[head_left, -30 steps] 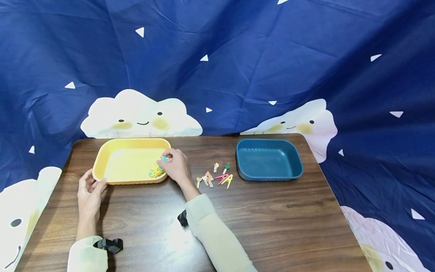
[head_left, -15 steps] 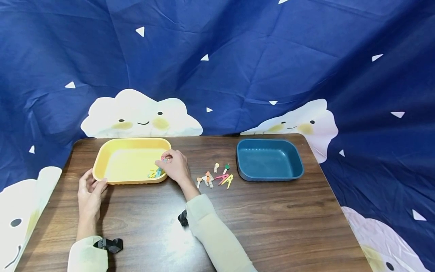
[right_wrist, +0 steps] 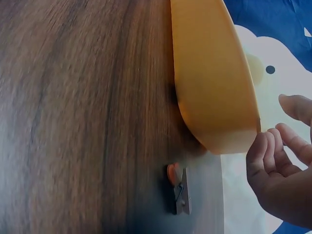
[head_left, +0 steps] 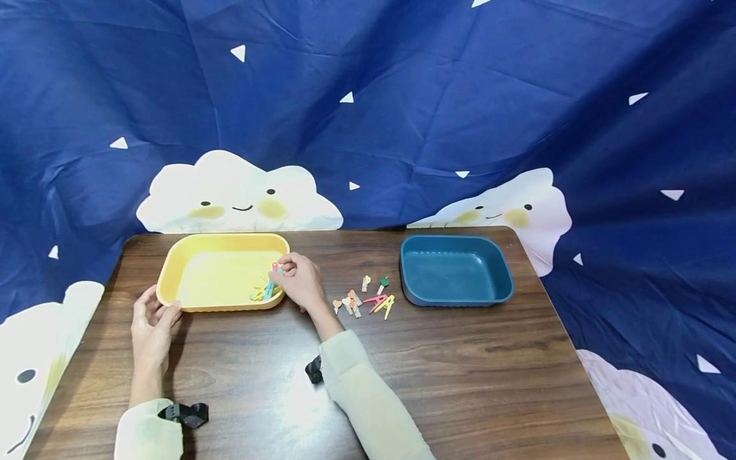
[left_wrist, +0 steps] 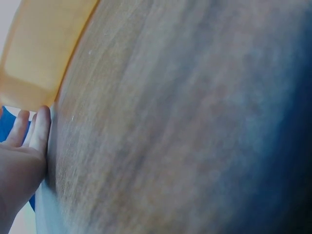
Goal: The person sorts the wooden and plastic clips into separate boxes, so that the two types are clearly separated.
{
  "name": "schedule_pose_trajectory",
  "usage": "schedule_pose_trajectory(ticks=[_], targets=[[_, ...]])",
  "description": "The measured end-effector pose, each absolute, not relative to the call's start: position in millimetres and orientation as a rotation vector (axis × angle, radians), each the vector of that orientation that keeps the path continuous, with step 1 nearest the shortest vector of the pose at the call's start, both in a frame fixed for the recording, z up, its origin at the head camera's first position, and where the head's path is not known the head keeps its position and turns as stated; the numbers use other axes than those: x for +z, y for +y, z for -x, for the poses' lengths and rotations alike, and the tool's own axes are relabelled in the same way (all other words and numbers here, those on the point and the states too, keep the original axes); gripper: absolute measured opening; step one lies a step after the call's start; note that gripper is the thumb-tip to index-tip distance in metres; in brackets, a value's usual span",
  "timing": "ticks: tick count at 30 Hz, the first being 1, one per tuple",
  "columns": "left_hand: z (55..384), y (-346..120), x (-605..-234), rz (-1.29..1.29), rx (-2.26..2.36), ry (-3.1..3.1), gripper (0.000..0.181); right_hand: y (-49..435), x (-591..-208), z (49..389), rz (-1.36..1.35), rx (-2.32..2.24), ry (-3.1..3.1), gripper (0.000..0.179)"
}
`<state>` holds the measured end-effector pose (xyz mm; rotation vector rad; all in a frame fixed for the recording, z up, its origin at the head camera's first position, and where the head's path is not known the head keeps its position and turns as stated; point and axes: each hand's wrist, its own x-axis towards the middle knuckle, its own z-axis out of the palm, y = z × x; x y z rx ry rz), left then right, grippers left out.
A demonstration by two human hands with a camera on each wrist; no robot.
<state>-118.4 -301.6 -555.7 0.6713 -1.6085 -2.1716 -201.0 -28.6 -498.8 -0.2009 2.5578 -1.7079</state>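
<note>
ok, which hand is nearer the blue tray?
Right. The right hand is over the yellow tray's right end, nearer the blue tray; the left hand is at its far left corner.

No legible text, apparently.

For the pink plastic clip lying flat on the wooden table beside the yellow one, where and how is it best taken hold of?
Probably by pinching the pink plastic clip across its two long sides near mid-length, coming straight down from above. It lies flat on the wooden table, so only its top and edges are free. The yellow plastic clip sits close on its right, so fingers should stay narrow, entering from the near-left side.
</note>
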Motion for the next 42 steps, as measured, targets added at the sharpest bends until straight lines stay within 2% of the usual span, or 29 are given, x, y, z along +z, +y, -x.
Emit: schedule_pose_trajectory(ticks=[17,23,42], targets=[[118,-305,-555,-0.665,-2.190,-1.574,0.057,-4,-510,210,0.204,-1.693,2.541,0.032],[116,-303,-556,-0.648,-2.173,-1.598,0.055,14,-508,211,0.192,-1.679,2.498,0.037],[117,-302,-555,-0.662,-2.163,-1.611,0.055,73,-497,201,0.040,-1.722,2.562,0.035]])
